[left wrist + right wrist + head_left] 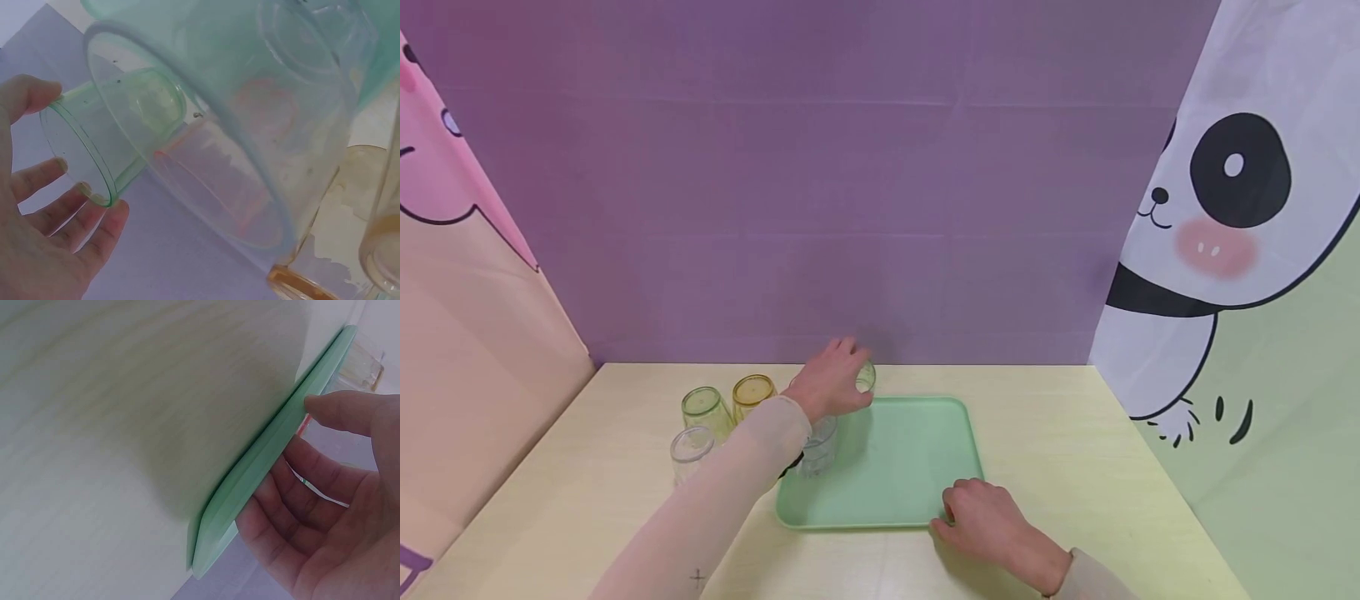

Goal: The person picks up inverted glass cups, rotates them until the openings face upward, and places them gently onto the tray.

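My left hand [831, 379] reaches across to the tray's far left edge and holds a green-tinted glass [140, 103] by its rim. In the left wrist view the thumb lies on one side of that rim and the fingertips on the other. A clear glass [818, 450] stands on the left part of the green tray [910, 458], below the left wrist. At the tray's near right corner, my right hand [988, 521] grips the edge, with thumb at the rim and fingers curled over the inner side, as the right wrist view shows.
Left of the tray stand a yellow-green glass [706, 412], an amber glass [752, 396] and another clear glass [691, 450], partly behind my left sleeve. A purple backdrop [850, 208] rises at the far edge of the pale wooden table [1052, 450].
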`<state>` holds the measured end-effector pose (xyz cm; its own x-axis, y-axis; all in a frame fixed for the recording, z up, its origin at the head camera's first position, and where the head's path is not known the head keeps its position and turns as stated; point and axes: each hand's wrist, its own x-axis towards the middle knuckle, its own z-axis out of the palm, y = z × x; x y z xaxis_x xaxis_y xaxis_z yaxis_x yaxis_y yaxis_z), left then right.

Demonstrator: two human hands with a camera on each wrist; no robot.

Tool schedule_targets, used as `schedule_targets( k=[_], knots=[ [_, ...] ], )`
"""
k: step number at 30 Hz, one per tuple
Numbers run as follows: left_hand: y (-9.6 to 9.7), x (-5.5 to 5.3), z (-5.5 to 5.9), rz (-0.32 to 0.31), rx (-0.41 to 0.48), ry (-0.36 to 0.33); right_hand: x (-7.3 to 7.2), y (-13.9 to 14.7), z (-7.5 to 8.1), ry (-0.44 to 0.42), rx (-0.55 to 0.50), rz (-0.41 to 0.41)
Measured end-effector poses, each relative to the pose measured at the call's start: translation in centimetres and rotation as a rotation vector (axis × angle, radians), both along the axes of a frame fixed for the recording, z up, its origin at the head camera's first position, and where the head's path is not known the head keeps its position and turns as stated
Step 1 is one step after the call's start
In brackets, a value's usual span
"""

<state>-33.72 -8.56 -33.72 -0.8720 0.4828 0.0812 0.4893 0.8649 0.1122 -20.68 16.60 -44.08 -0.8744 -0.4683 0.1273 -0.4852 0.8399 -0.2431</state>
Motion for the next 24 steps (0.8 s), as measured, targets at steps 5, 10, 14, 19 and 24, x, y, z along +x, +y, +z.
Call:
schedule_targets(
  k=[5,10,14,19,24],
  knots=[
    [0.0,-0.3,-0.3,0.003,0.012,-0.011,0.1,0.0,0.1,0.000,0.000,-0.005],
    [0.1,-0.5,-0.6,0.001,-0.005,-0.016,0.1,-0.1,0.1,-0.001,0.001,-0.015],
    [0.2,-0.6,-0.8,0.005,0.011,-0.041,0.1,-0.1,0.0,-0.003,0.003,-0.017],
    [0.3,-0.6,-1.0,0.003,0.010,-0.053,0.1,-0.1,-0.1,-0.004,0.007,-0.015],
    [0.4,-0.8,-1.1,-0.007,-0.010,-0.050,0.0,-0.1,0.0,-0.002,0.004,-0.015]
  ],
)
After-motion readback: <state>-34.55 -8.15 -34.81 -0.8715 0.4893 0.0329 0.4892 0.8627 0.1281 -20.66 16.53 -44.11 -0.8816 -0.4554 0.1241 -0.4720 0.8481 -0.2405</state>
